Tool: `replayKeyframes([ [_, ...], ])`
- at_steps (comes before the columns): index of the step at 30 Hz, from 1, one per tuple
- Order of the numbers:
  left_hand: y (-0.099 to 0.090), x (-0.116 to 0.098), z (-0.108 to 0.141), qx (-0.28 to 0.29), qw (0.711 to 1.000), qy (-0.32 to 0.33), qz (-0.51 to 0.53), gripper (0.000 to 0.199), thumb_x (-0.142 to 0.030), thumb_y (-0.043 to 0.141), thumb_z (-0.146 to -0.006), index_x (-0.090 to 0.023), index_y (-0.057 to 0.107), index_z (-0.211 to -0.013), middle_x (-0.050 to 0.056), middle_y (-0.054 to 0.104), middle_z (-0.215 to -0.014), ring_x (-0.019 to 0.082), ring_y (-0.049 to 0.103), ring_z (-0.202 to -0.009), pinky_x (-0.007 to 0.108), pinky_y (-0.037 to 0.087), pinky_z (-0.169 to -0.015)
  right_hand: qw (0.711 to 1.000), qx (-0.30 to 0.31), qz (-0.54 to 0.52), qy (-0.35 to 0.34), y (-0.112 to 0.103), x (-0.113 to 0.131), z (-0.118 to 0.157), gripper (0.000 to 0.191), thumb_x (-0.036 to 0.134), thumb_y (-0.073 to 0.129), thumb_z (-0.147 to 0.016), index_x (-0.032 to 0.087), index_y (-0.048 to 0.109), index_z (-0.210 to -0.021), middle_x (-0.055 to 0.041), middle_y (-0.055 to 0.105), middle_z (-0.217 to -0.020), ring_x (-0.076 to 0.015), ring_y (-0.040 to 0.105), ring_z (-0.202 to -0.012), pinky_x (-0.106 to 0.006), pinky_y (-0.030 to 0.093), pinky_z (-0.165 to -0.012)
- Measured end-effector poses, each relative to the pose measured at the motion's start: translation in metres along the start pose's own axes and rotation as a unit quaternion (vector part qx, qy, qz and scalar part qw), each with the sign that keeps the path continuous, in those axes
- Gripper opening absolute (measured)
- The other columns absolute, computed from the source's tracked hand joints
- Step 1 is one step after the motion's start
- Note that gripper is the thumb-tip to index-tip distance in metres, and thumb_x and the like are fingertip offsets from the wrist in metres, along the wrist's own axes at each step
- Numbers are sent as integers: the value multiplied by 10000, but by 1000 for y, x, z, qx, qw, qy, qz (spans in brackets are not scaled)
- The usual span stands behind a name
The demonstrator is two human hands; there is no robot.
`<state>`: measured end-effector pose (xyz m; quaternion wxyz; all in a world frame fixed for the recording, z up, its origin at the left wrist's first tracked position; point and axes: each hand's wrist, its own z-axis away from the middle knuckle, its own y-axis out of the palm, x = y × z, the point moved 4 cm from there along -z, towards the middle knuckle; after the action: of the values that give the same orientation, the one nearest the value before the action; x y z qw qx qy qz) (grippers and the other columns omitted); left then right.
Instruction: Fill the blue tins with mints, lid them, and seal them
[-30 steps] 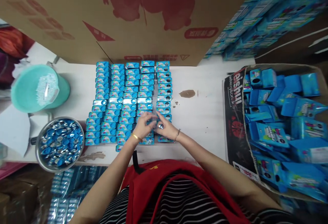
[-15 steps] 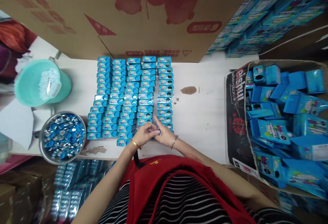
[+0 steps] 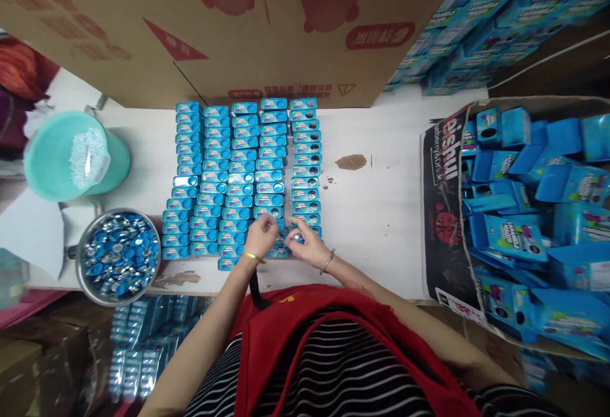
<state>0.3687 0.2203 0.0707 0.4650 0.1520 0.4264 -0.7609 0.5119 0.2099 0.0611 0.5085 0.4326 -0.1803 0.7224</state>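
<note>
Small blue printed boxes (image 3: 239,190) stand in several columns on the white table. The rightmost column (image 3: 305,184) shows dark round holes in its tops, while the other columns show blue or shiny round discs there. My left hand (image 3: 261,237) is over the near end of the fourth column, fingers curled together at a box; whatever they hold is hidden. Beside it, my right hand (image 3: 307,246) has its fingers bent around a small blue-and-silver round cap (image 3: 298,238), near the front of the rightmost column. A metal bowl (image 3: 79,257) full of such caps stands to the left.
A mint-green bucket (image 3: 40,163) with small white pieces sits behind the bowl. At right stands an open carton (image 3: 441,213) of blue boxes. A large cardboard box (image 3: 286,42) lines the back, with stacked blue packs (image 3: 476,29) beyond its right side.
My hands were together and have moved apart. The left has shifted slightly left and forward onto the fourth column; the right now shows a round cap in its fingers. The view has shifted slightly.
</note>
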Motion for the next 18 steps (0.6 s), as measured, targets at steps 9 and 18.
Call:
replayKeyframes([
  [9, -18, -12, -47, -44, 969, -41, -241, 126, -321, 626, -757, -195, 618, -765, 95, 653, -820, 278, 630, -936, 375, 461, -837, 941, 12, -299, 160, -10, -3, 9, 271, 394, 613, -700, 179, 529, -842, 43, 540, -600, -52, 372, -399, -172, 139, -342],
  [18, -25, -14, -47, -53, 959, -48, -274, 311, -459, 677, -734, -165, 676, -836, 157, 677, -895, 335, 615, -1019, 429, 467, -889, 962, 57, -213, 163, -3, -10, 31, 470, 573, 679, -667, 174, 539, -873, 66, 520, -559, -33, 336, -354, -161, 131, -337],
])
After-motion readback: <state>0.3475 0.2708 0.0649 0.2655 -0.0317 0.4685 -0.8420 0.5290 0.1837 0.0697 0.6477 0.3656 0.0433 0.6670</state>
